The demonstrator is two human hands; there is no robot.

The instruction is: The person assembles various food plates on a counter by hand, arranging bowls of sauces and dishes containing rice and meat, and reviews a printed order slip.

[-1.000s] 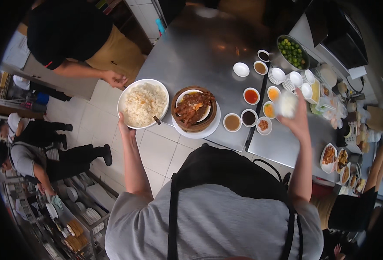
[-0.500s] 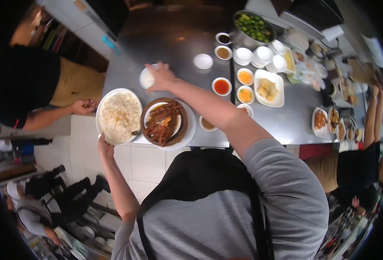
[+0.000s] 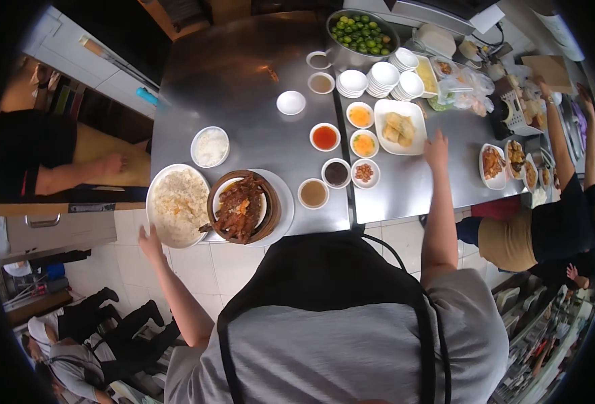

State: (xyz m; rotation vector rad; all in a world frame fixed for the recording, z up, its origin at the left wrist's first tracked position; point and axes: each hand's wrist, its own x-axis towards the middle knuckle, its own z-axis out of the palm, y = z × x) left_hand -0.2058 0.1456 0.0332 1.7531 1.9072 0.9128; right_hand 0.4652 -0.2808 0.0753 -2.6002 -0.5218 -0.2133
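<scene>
My left hand [image 3: 150,245] is at the near left edge of a wide white bowl of fried rice [image 3: 178,209]. Its fingers are apart and lie against or just beside the rim; I cannot tell which. Over on the right, my right hand [image 3: 436,151] hovers next to a square white dish [image 3: 415,114] holding pale folded pieces of food [image 3: 400,128]. Nothing shows in that hand, and its fingers are stretched out, slightly blurred. A small bowl of white rice [image 3: 210,147] sits behind the fried rice. Beside the fried rice, a round steamer-like vessel [image 3: 270,195] holds dark braised meat [image 3: 239,205].
Sauce bowls, including a red one [image 3: 325,137] and a dark one [image 3: 336,174], line the middle of the steel table [image 3: 243,74]. Stacked white dishes [image 3: 383,75] and a pot of green limes [image 3: 361,35] stand behind. Co-workers' arms [image 3: 82,174] reach in at both sides.
My right hand has left the small white rice bowl and swung right to the square dish. My left hand has slipped slightly away from the fried rice bowl. The view has shifted.
</scene>
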